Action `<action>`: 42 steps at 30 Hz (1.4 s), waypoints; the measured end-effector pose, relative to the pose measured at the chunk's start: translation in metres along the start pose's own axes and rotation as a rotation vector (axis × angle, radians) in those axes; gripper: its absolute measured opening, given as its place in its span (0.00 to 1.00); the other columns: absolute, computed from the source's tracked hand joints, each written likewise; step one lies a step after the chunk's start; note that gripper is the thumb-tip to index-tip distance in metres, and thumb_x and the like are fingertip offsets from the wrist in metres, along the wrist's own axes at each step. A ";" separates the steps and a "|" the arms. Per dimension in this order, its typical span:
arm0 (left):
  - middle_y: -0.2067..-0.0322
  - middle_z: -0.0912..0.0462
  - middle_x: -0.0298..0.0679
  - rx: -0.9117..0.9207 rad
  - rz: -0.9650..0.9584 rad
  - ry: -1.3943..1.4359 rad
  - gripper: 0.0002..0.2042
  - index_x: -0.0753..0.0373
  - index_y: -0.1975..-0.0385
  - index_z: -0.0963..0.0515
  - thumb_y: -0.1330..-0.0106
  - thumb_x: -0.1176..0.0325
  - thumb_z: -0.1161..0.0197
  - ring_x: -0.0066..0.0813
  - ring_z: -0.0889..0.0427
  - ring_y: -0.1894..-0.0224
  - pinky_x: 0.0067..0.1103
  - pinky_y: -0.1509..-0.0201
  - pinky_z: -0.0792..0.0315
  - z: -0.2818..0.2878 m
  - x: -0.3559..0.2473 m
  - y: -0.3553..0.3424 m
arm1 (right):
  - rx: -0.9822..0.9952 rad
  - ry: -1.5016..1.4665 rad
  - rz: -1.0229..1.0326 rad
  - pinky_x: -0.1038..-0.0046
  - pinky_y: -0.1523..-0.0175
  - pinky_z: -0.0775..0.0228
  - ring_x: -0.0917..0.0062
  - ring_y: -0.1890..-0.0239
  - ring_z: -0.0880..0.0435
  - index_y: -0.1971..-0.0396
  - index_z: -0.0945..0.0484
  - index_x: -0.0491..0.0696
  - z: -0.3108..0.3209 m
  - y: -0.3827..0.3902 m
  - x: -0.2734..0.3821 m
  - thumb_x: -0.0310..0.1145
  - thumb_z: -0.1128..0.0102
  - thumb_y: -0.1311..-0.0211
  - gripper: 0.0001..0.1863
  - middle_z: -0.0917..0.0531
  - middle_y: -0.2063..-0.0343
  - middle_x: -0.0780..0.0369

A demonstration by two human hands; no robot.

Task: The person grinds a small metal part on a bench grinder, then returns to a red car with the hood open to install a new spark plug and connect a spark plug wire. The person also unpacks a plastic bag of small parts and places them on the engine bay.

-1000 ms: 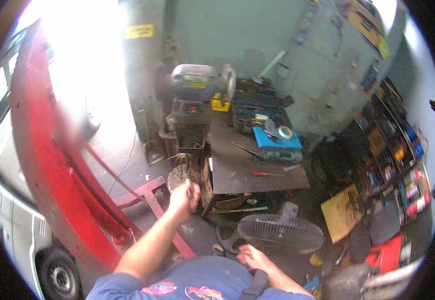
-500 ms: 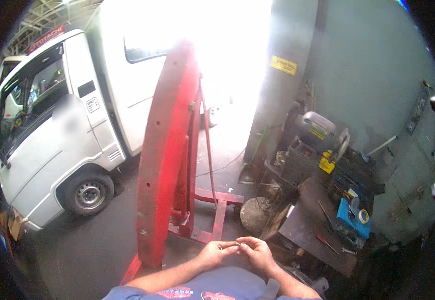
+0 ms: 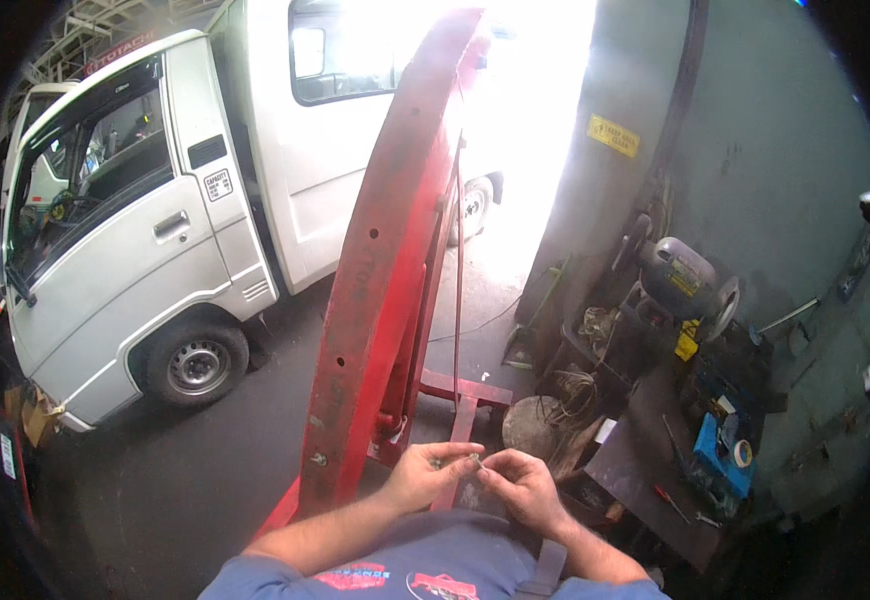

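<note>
Close in front of my chest, my left hand [image 3: 428, 474] and my right hand [image 3: 523, 489] meet at the fingertips. Between them is a small, thin, light-coloured metal piece [image 3: 477, 459], too small to tell its kind. My left fingers are curled around one side of it, and my right thumb and forefinger pinch at the other. Just beyond my hands stands a tall red metal shop crane [image 3: 387, 270] with a red base leg [image 3: 465, 430].
A white van [image 3: 115, 270] stands at the left. To the right, a dark workbench [image 3: 645, 470] bears a blue tray [image 3: 720, 450], a roll of tape [image 3: 742, 454], a red-handled screwdriver [image 3: 670, 502] and a wrench [image 3: 708, 520]. A bench grinder [image 3: 680, 268] stands behind it.
My hands have risen slightly, still together at the small piece, and my left fingers are more curled. The view has shifted, so the surroundings sit further right.
</note>
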State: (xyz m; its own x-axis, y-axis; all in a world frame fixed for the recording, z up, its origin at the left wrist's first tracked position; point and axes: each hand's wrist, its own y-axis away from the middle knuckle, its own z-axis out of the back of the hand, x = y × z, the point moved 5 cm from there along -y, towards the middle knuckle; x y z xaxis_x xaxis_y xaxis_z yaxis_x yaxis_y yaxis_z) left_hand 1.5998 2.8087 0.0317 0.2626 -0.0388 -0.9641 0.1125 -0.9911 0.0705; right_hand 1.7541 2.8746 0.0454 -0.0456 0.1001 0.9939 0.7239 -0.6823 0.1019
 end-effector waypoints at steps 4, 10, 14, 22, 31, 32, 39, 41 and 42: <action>0.59 0.15 0.39 -0.039 0.029 -0.073 0.16 0.69 0.50 0.20 0.33 0.66 0.34 0.20 0.19 0.54 0.19 0.47 0.26 0.007 -0.013 -0.001 | -0.004 0.031 0.101 0.81 0.57 0.27 0.87 0.64 0.22 0.60 0.20 0.41 -0.008 -0.009 0.018 0.30 0.38 0.33 0.08 0.17 0.66 0.67; 0.65 0.15 0.35 -0.023 0.069 0.456 0.11 0.64 0.55 0.18 0.34 0.68 0.33 0.12 0.26 0.77 0.09 0.79 0.38 0.006 -0.001 0.004 | 0.065 0.024 0.125 0.80 0.58 0.27 0.85 0.66 0.21 0.61 0.19 0.39 -0.015 -0.019 0.015 0.34 0.40 0.32 0.12 0.16 0.69 0.64; 0.67 0.15 0.37 -0.040 0.085 0.572 0.09 0.65 0.58 0.19 0.36 0.70 0.32 0.15 0.21 0.74 0.10 0.78 0.35 0.009 0.000 0.012 | 0.110 -0.002 0.089 0.81 0.60 0.27 0.86 0.67 0.21 0.60 0.19 0.39 -0.024 -0.019 0.014 0.33 0.41 0.31 0.11 0.16 0.69 0.65; 0.66 0.16 0.32 -0.169 0.023 0.503 0.11 0.63 0.60 0.20 0.39 0.68 0.29 0.12 0.23 0.72 0.10 0.76 0.36 0.025 -0.001 0.036 | 0.247 0.056 0.006 0.79 0.57 0.28 0.86 0.63 0.22 0.55 0.21 0.40 -0.047 -0.023 0.006 0.34 0.42 0.30 0.13 0.16 0.66 0.66; 0.72 0.21 0.29 -0.473 0.019 0.638 0.11 0.62 0.59 0.21 0.39 0.71 0.30 0.10 0.34 0.82 0.12 0.82 0.44 0.067 0.023 0.064 | 0.948 1.010 0.687 0.67 0.61 0.22 0.66 0.66 0.16 0.68 0.25 0.45 -0.120 0.007 0.153 0.33 0.38 0.50 0.11 0.20 0.72 0.58; 0.73 0.21 0.28 -0.551 0.113 0.614 0.10 0.62 0.59 0.21 0.38 0.71 0.30 0.10 0.35 0.82 0.12 0.82 0.44 0.069 0.029 0.067 | 0.903 0.683 0.799 0.64 0.60 0.22 0.63 0.68 0.15 0.68 0.24 0.44 -0.135 0.021 0.170 0.32 0.45 0.45 0.08 0.18 0.70 0.56; 0.76 0.27 0.25 -0.481 0.040 0.594 0.08 0.61 0.61 0.22 0.36 0.70 0.32 0.09 0.40 0.84 0.12 0.84 0.48 0.061 0.037 0.069 | 0.887 0.818 1.075 0.63 0.62 0.27 0.64 0.73 0.18 0.69 0.24 0.43 -0.153 0.060 0.200 0.31 0.50 0.44 0.08 0.19 0.72 0.56; 0.76 0.27 0.25 -0.504 0.095 0.555 0.08 0.61 0.61 0.22 0.36 0.69 0.32 0.09 0.40 0.84 0.12 0.84 0.49 0.061 0.038 0.070 | 0.877 0.858 1.058 0.64 0.63 0.29 0.65 0.74 0.19 0.69 0.24 0.43 -0.152 0.056 0.204 0.31 0.49 0.45 0.08 0.20 0.73 0.57; 0.77 0.27 0.25 -0.497 0.088 0.546 0.08 0.61 0.61 0.22 0.36 0.69 0.32 0.09 0.40 0.84 0.12 0.84 0.49 0.062 0.037 0.069 | 0.869 0.875 1.054 0.64 0.64 0.30 0.66 0.75 0.19 0.69 0.24 0.43 -0.151 0.054 0.206 0.31 0.49 0.46 0.08 0.21 0.74 0.57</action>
State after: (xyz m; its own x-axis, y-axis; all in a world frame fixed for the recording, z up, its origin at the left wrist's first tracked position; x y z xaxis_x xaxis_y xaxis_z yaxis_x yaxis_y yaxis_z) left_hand 1.5582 2.7313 -0.0147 0.7152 0.0819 -0.6941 0.4553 -0.8081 0.3738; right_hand 1.6798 2.7486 0.2620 0.5592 -0.7501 0.3530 0.8219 0.4460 -0.3542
